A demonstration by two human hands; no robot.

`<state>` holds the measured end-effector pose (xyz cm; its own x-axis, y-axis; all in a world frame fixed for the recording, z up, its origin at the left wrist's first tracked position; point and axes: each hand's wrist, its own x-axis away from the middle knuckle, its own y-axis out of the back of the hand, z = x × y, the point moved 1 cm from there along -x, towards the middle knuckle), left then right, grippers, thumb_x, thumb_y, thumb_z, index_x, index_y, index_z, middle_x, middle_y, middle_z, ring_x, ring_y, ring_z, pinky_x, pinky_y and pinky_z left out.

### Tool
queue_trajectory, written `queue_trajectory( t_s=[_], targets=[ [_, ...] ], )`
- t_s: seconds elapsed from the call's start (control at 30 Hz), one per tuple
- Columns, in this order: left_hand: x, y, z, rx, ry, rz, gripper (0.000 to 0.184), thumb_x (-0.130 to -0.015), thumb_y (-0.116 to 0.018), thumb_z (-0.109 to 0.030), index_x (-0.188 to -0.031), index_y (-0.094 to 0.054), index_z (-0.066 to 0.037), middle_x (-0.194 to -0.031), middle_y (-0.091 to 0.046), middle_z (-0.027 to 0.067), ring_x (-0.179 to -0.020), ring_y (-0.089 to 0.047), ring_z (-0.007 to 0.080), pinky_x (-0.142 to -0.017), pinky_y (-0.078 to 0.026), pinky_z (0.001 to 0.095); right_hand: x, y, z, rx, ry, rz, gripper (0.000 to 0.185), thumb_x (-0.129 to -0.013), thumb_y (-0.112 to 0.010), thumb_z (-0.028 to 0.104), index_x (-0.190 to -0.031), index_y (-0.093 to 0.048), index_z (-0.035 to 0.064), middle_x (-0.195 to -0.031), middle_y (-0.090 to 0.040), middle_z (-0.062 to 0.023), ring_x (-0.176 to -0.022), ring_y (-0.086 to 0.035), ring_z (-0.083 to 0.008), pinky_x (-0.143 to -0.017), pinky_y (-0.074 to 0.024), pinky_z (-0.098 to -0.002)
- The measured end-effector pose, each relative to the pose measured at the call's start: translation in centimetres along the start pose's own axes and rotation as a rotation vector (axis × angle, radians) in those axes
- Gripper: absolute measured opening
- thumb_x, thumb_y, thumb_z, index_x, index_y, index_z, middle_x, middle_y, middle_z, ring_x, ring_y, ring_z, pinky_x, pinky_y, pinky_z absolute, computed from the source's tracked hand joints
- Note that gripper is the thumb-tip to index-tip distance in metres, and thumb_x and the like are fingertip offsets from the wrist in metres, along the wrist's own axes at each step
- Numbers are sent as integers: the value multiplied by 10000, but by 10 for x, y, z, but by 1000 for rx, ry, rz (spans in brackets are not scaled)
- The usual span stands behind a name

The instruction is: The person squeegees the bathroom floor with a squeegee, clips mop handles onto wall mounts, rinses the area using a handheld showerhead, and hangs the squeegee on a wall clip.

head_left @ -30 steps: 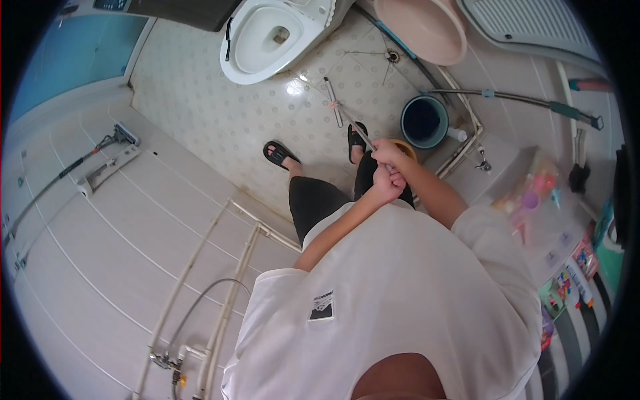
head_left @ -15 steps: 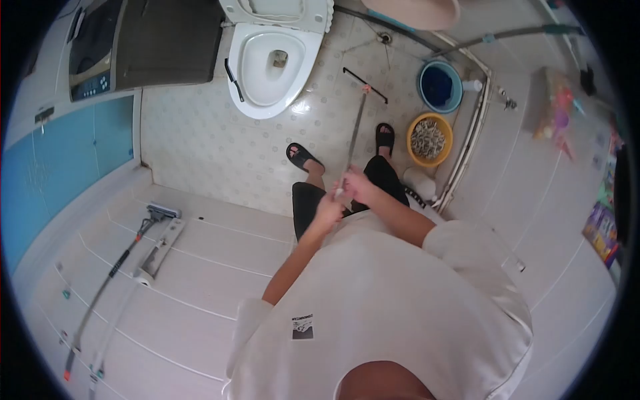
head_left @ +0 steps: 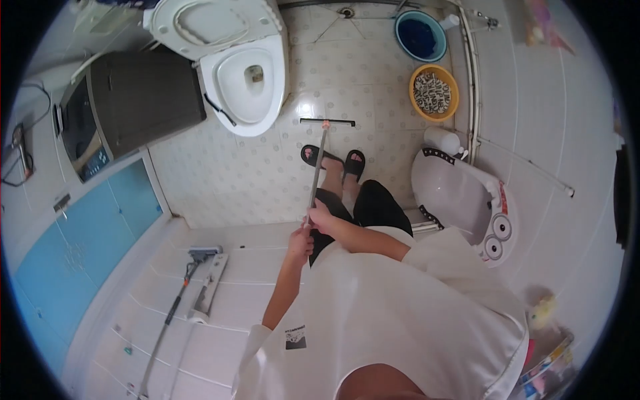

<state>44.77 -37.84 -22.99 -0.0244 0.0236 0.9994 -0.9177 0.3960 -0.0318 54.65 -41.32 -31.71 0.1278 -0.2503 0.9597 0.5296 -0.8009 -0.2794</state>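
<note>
A long-handled squeegee [head_left: 318, 167] slants across the floor, its thin dark blade lying crosswise in front of my feet. My left hand [head_left: 300, 247] is wrapped round the top end of the handle. Just below it on the pole, my right hand [head_left: 321, 219] is closed round the handle too. Both feet, in black sandals, stand close together on the patterned floor, right behind the blade. Left of the blade is the white toilet [head_left: 243, 87], its lid up and a dark strip on its rim.
On the right are a blue basin [head_left: 400, 37] of dark liquid, a yellow basin [head_left: 415, 100] with many small pieces, a white baby bath [head_left: 433, 177] and wall pipes [head_left: 472, 87]. A dark cabinet [head_left: 150, 97] stands left. A mop [head_left: 175, 307] leans at the lower left.
The view has turned and shifted right. The squeegee and both hands have moved left over the floor, and my feet have come together. The yellow basin and the baby bath now show fully.
</note>
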Motion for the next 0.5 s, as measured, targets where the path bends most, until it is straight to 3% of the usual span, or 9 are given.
queue_trajectory(
  t_s=[0.2,0.3,0.33,0.37,0.4,0.43,0.5],
  targets=[
    [-9,-28,-13,-25,3,-21,258,-1000,-532,-324,-1235,-542,-218,-586,-347,-74,-415,-296,33,-354,-223,199,-30,6,-5,164,249,-231,384,-958,-433,59,-1340,-405,77,-871,-535,-87,-568,-562,-179,-426,-492,-369],
    [-36,-34,-29,-8,-24,60,317,-1001,-533,-315,-1304,-515,-225,-587,-357,-80,-415,-296,30,-349,-231,194,-57,11,20,143,286,-269,358,-964,-423,77,-1322,-432,69,-829,-550,-99,-584,-576,-168,-444,-484,-356],
    [-53,-42,-42,-3,-31,63,332,-1003,-526,-303,-1323,-506,-222,-594,-366,-79,-416,-300,30,-350,-230,195,-108,24,16,224,509,-350,335,-965,-426,94,-1297,-461,70,-821,-572,-125,-613,-602,-197,-500,-504,-373],
    [-70,-49,-52,6,-29,64,347,-1005,-519,-291,-1343,-497,-218,-601,-375,-78,-417,-304,31,-351,-229,195,-134,31,27,325,594,-427,319,-961,-432,106,-1273,-487,67,-837,-597,-158,-658,-625,-244,-561,-518,-394],
    [-79,-59,-68,29,-57,127,189,-1008,-504,-290,-1179,-503,-209,-613,-386,-76,-420,-301,36,-351,-229,200,-160,37,37,429,672,-515,306,-958,-438,118,-1249,-513,63,-853,-622,-191,-703,-648,-291,-623,-532,-416],
    [-88,-69,-86,57,-89,189,90,-1012,-488,-288,-1016,-508,-201,-625,-396,-74,-423,-297,42,-351,-230,206,-158,37,71,550,621,-591,298,-950,-446,125,-1226,-536,55,-893,-650,-230,-763,-668,-355,-690,-540,-444],
    [-111,-90,-121,85,-105,172,246,-1007,-497,-268,-1240,-494,-189,-627,-401,-74,-414,-304,39,-353,-222,203,-164,31,124,565,669,-694,289,-934,-459,129,-1183,-563,27,-1024,-654,-271,-891,-655,-443,-755,-527,-487]
  ],
)
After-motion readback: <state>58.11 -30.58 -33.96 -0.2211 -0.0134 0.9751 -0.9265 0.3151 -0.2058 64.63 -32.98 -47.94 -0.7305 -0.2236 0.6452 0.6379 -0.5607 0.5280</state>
